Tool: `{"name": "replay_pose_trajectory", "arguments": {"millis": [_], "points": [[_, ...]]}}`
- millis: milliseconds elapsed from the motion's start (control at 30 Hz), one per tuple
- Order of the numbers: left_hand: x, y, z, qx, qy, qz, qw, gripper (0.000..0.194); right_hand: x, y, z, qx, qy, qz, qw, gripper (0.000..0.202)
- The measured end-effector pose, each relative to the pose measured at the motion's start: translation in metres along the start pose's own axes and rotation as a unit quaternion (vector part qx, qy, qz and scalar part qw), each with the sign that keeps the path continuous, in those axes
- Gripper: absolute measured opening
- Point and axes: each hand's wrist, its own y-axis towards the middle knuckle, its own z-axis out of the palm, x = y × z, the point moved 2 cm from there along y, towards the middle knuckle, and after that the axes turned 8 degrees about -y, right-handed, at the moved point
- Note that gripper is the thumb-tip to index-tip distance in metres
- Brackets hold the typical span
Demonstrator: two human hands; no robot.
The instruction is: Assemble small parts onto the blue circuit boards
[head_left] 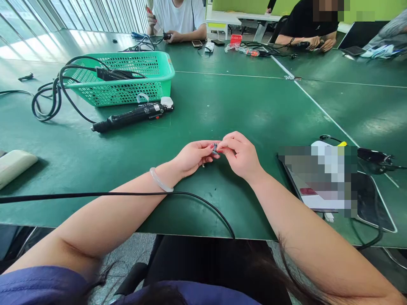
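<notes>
Silvery part point(215, 148), between left hand point(192, 157) and right hand point(242, 156)

I wear a pale, rounded bangle point(157, 180) near mid-frame, a blue sleeve point(41, 284) lower left, black cloth point(206, 264) bottom centre.

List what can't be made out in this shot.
All in the head view:
- Small part: too small to identify, mostly covered by the left hand and right hand.
- Papers at right: print hidden by pixelation.
- Dark tablet-like slab: left portion hidden by papers and pixelation.
- Green basket: its low contents largely hidden by its front wall.
- Off-white object: cut off by the left edge.
</notes>
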Motion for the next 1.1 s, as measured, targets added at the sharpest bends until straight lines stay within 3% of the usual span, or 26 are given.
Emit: {"name": "replay_pose_trajectory", "arguments": {"millis": [200,367,467,567,633,700,800,900,1100], "points": [[-0.001,0.005,-0.005,-0.054,-0.043,0.036,0.997,0.019,0.001,-0.001,-0.005,-0.019,-0.009,0.030,0.999,0.015],[-0.006,0.011,-0.019,-0.148,-0.109,0.122,0.975,0.012,0.011,-0.006,0.007,0.133,-0.049,0.008,0.990,0.008],[-0.007,0.012,-0.021,-0.153,-0.115,0.130,0.973,0.011,0.017,-0.010,0.018,0.209,-0.095,-0.019,0.973,0.014],[-0.006,0.012,-0.021,-0.146,-0.097,0.122,0.977,0.012,0.019,-0.011,0.024,0.239,-0.114,-0.031,0.964,0.013],[-0.005,0.012,-0.020,-0.141,-0.082,0.114,0.980,0.013,0.018,-0.010,0.022,0.219,-0.107,-0.031,0.969,0.016],[-0.003,0.012,-0.018,-0.128,-0.070,0.106,0.984,0.017,0.017,-0.007,0.017,0.162,-0.078,-0.012,0.984,0.016],[0.000,0.012,-0.016,-0.089,-0.058,0.089,0.990,0.021,0.014,-0.003,0.006,0.039,-0.017,0.068,0.997,0.013],[0.003,0.011,-0.012,-0.052,-0.048,0.069,0.995,0.016,0.011,-0.002,0.001,-0.047,0.047,0.165,0.984,0.011],[0.005,0.007,-0.008,-0.019,-0.026,0.056,0.998,0.019,0.007,-0.003,0.007,-0.064,0.113,0.259,0.957,0.013]]}}
